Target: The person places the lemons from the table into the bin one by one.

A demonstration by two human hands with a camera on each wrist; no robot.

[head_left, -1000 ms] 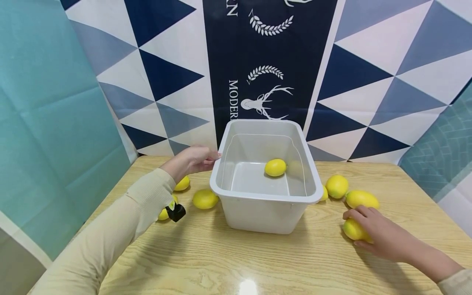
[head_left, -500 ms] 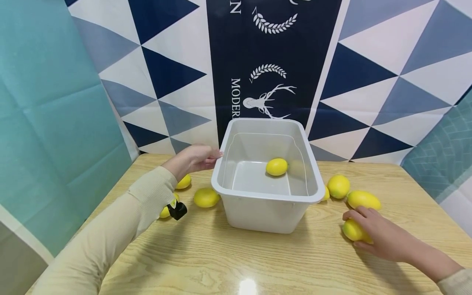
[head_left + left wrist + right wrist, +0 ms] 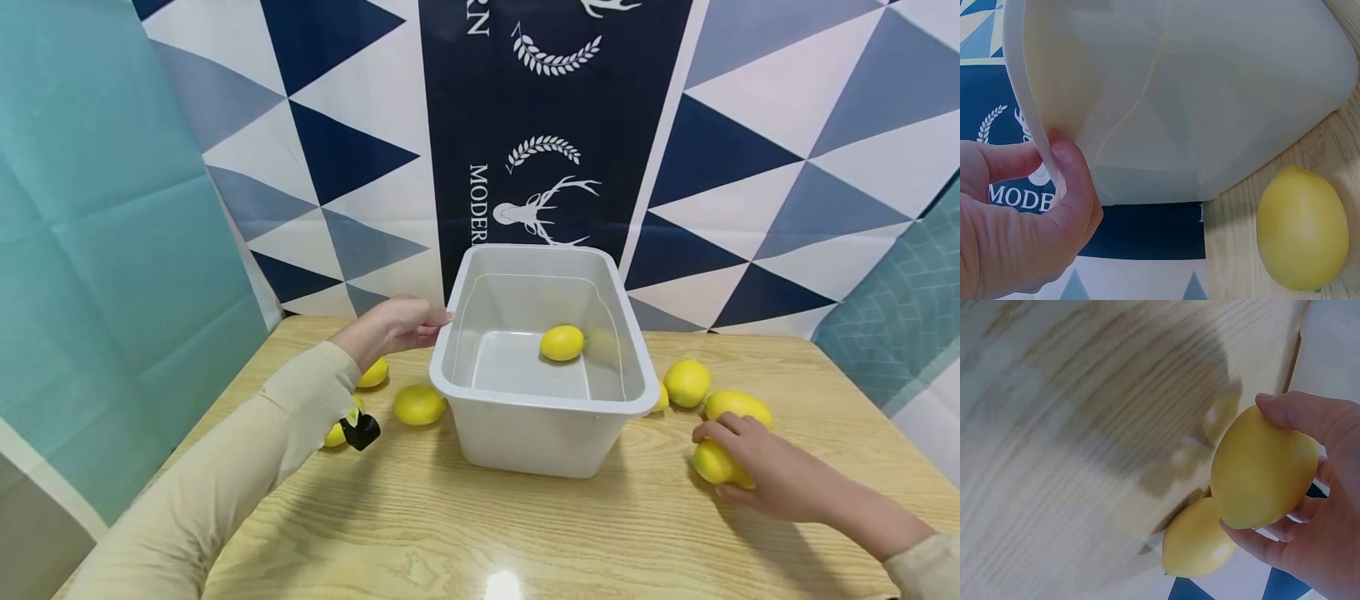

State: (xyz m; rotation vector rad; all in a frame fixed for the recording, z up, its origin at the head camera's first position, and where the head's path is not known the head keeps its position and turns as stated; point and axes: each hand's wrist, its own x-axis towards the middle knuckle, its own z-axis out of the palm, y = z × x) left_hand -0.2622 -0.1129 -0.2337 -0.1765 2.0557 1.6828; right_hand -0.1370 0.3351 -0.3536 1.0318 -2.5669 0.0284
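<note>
At the left rim of a light grey plastic bin (image 3: 528,442), my left hand (image 3: 397,323) pinches the edge; in the left wrist view the thumb and fingers lie on either side of the rim (image 3: 1034,119). One yellow lemon (image 3: 562,342) lies inside on the bin's floor. On the right side my right hand (image 3: 780,475) grips another lemon (image 3: 715,463) between thumb and fingers, seen close in the right wrist view as a lemon (image 3: 1263,469) in the hand. Whether this lemon touches the table is unclear.
Right of the bin sit a round lemon (image 3: 687,382), a longer lemon (image 3: 738,406) and a partly hidden lemon (image 3: 661,398). Left of it are a lemon (image 3: 419,404) close by and two others partly behind the left arm. A patterned backdrop (image 3: 540,108) stands behind the wooden table (image 3: 420,533).
In the last half second my right hand has shifted slightly left and up in the view with the lemon. My left hand stays at the bin's rim. The head view has moved a little.
</note>
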